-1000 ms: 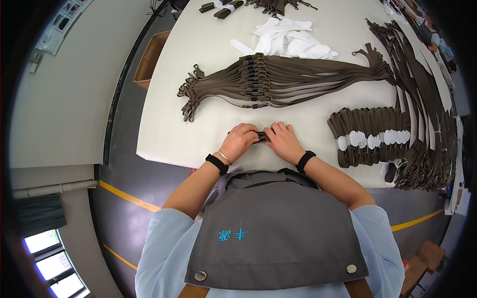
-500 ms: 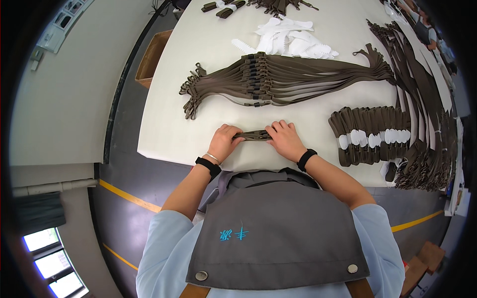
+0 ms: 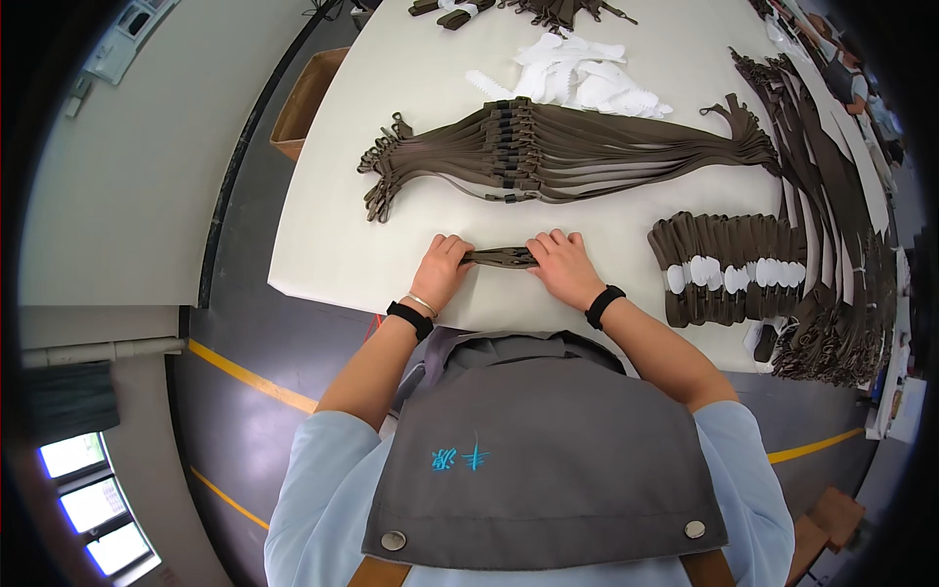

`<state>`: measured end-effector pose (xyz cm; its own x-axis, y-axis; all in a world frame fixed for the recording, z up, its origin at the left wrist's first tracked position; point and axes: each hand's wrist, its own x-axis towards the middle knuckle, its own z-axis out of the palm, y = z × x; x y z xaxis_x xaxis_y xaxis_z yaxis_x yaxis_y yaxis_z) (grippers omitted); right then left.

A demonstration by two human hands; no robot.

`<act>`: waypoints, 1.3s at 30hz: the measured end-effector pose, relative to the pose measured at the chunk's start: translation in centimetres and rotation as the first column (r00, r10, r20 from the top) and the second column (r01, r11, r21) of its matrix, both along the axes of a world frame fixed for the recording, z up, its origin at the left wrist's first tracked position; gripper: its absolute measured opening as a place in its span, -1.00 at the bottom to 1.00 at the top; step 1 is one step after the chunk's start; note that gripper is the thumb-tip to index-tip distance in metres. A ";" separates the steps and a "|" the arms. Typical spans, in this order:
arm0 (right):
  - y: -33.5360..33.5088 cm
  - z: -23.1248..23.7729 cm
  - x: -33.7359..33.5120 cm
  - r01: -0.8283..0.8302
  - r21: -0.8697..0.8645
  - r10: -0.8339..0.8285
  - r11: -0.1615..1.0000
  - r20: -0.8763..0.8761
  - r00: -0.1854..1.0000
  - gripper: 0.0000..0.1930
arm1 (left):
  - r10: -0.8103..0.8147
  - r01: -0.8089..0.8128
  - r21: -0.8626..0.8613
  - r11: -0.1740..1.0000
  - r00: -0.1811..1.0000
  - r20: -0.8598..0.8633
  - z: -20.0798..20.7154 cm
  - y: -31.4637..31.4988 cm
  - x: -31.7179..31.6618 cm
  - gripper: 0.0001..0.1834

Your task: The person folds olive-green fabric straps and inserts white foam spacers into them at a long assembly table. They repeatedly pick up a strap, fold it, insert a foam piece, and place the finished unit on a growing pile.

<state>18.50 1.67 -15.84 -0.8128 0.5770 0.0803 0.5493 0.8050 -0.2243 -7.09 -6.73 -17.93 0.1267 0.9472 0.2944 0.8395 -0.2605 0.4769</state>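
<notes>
Between my hands, near the table's front edge, lies a folded dark brown strap. My left hand is closed on its left end, and my right hand grips the right end. The ends of the strap are hidden under my fingers. Just beyond my hands, a fanned row of brown straps with black buckles and metal hooks stretches across the table. To the right sits a stack of folded straps with white paper bands around their middles.
A pile of white paper strips lies behind the fanned straps. Long loose straps hang over the table's right side. More bundled straps lie at the far edge. A cardboard box stands on the floor left of the white table.
The view has shifted slightly. Both hands stay on the folded strap, and the strap's middle layers look a little more spread apart now.
</notes>
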 end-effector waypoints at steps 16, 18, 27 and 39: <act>-0.1 -0.3 -0.1 0.016 -0.029 -0.017 0.999 -0.028 0.999 -0.66 | -0.097 0.029 -0.292 0.956 0.971 -0.219 2.1 2.2 1.3 -0.50; 0.0 -0.3 0.0 0.019 -0.041 -0.020 0.999 -0.032 0.999 -0.66 | -0.167 0.116 -0.324 0.939 0.976 -0.136 2.6 2.9 3.1 -0.48; -0.1 -0.5 0.1 0.024 -0.017 -0.024 1.000 -0.056 0.998 -0.62 | -0.092 0.096 0.020 0.995 0.982 -0.167 4.0 0.3 3.6 -0.68; 0.1 -0.2 0.1 0.027 -0.054 -0.030 0.998 -0.055 0.998 -0.61 | -0.231 0.274 0.162 0.948 0.942 -0.244 2.8 2.3 3.5 -0.90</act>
<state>18.62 1.79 -16.07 -0.7913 0.6042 0.0933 0.5571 0.7755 -0.2972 -3.57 -4.44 -15.09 0.4359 0.8042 0.4041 0.8118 -0.5452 0.2093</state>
